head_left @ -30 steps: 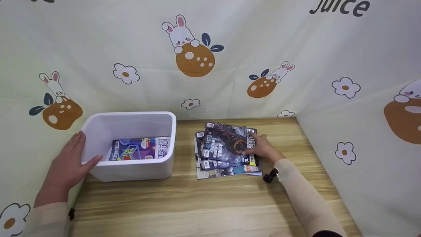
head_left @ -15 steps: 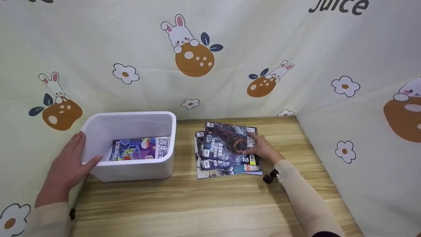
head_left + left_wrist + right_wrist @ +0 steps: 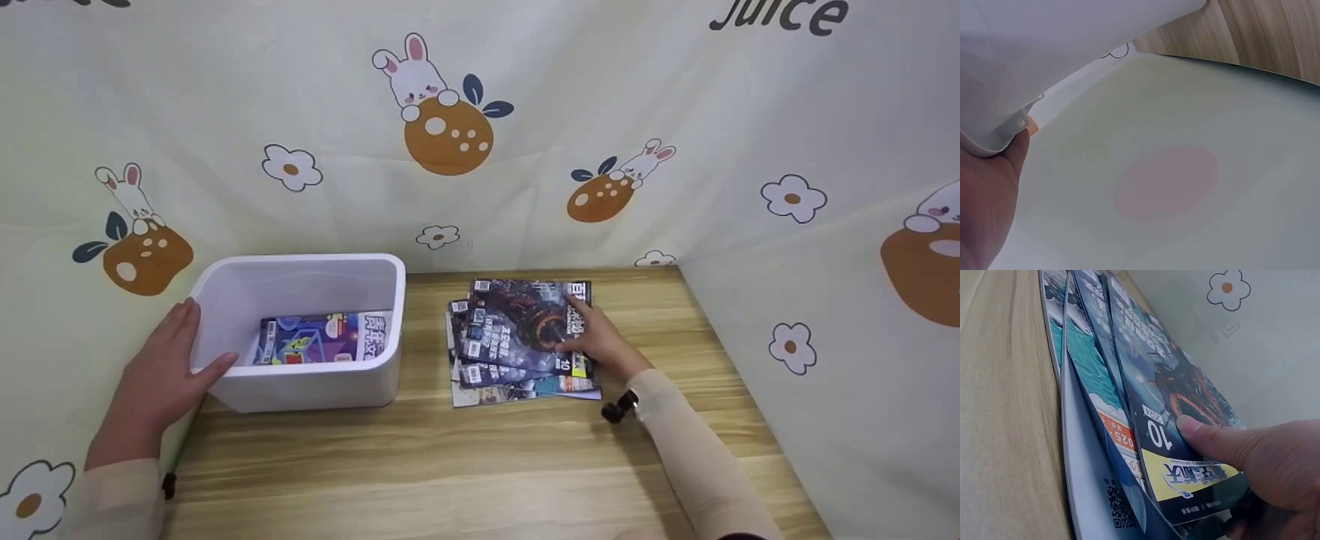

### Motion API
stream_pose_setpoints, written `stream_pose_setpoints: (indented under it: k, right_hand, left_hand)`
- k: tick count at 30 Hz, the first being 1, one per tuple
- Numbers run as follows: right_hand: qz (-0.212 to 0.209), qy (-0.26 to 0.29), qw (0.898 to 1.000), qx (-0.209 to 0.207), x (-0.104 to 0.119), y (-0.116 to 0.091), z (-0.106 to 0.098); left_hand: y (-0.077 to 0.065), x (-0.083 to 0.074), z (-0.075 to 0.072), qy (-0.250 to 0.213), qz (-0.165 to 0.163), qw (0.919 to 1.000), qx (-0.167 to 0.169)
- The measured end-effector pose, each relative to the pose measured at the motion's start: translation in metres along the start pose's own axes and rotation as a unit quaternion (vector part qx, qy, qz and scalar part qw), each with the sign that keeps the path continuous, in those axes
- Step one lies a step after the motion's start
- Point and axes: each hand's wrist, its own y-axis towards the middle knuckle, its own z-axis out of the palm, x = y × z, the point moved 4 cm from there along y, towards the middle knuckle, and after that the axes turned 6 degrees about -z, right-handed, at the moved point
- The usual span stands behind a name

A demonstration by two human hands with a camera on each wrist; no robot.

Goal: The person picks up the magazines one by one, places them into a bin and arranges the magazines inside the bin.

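Observation:
A white plastic bin (image 3: 300, 386) stands on the left, with a purple and blue magazine (image 3: 322, 339) lying inside. My left hand (image 3: 157, 375) holds the bin's near left corner, thumb over the front rim and fingers along the left side. To the right of the bin lies an uneven stack of several magazines (image 3: 525, 391). The dark top magazine (image 3: 510, 322), with an orange ring on its cover, is pinched at its right edge by my right hand (image 3: 604, 341). In the right wrist view the thumb (image 3: 1207, 436) presses on its cover; the other fingers are mostly hidden at the edge.
The wood-grain tabletop (image 3: 420, 472) extends in front of the bin and stack. Pale cloth walls (image 3: 525, 67) printed with rabbits, oranges and flowers close it in at the back, left and right. The bin stands close to the left wall.
The top magazine's far right corner has risen slightly under my right hand. My left hand and the bin keep their places; the head view shifts slightly.

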Motion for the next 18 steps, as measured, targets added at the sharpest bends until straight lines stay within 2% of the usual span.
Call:
stream_pose_setpoints:
  k: [4,7,14,18]
  right_hand:
    - [-0.027,0.038,0.999,-0.003,-0.0014,-0.0003,0.0006]
    - [-0.029,0.067,0.997,-0.006,-0.0029,-0.0004,0.002]
    - [-0.037,0.089,0.995,-0.024,-0.0044,-0.0015,0.0019]
    - [-0.037,0.124,0.991,-0.027,-0.0058,-0.003,-0.0002]
  left_hand:
    - [0.0,0.0,0.0004,0.002,-0.001,1.0,0.003]
    - [0.0004,0.0008,0.0006,0.002,-0.005,1.0,0.006]
    - [0.0011,0.0008,0.0004,0.0,-0.007,0.9999,0.01]
    - [0.0012,0.0006,0.0005,0.003,-0.007,0.9999,0.01]
